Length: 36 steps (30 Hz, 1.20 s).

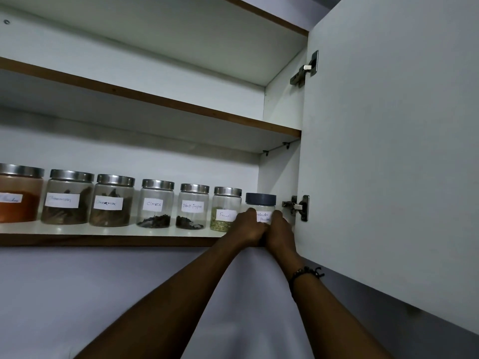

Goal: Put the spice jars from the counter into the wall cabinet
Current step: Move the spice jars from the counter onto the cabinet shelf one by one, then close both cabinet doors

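Observation:
A small jar with a dark blue lid, labelled coriander powder (261,206), stands at the right end of the wall cabinet's bottom shelf (108,230). My left hand (247,228) grips its left side and my right hand (281,230) grips its right side; both hide its lower half. To its left stands a row of several steel-lidded glass jars: fennel (225,209), black pepper (193,206), cloves (156,204), two cinnamon jars (112,200) (68,197) and a jar of orange powder (19,194).
The cabinet door (388,164) hangs open on the right, its two hinges (298,206) close beside my right hand. An upper shelf (155,98) sits above the jars. The cabinet's right wall (278,174) is just beyond the blue-lidded jar.

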Each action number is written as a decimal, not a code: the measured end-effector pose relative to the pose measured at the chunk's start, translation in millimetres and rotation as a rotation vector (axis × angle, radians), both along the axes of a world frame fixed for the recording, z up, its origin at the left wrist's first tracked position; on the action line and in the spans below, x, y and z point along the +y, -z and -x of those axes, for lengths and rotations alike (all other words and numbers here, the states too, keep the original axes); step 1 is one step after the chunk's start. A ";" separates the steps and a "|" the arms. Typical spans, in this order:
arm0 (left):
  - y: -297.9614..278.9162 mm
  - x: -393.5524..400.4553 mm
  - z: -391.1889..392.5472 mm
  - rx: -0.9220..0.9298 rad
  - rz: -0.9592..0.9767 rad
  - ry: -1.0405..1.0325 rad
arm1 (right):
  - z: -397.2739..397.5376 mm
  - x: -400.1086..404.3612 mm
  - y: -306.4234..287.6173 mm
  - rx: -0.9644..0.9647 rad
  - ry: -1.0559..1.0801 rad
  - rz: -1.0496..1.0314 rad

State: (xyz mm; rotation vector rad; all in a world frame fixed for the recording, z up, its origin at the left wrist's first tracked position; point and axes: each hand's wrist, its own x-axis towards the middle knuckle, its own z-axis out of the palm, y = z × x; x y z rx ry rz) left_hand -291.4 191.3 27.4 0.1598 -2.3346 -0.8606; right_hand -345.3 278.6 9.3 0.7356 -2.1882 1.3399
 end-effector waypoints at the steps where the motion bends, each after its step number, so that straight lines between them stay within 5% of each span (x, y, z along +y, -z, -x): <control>1: 0.3 -0.1 -0.6 0.004 -0.003 0.000 | -0.8 0.5 1.0 0.004 0.000 -0.007; 16: 0.9 55.8 -58.4 0.431 -0.156 0.253 | -81.4 69.6 -15.8 0.370 -0.030 -0.001; 27: -43.9 193.9 -130.0 0.661 -0.088 0.625 | -196.8 214.8 -55.4 0.733 0.628 -0.203; 36: -45.5 307.1 -153.0 0.689 0.094 0.765 | -234.0 326.0 -47.4 0.718 0.921 -0.201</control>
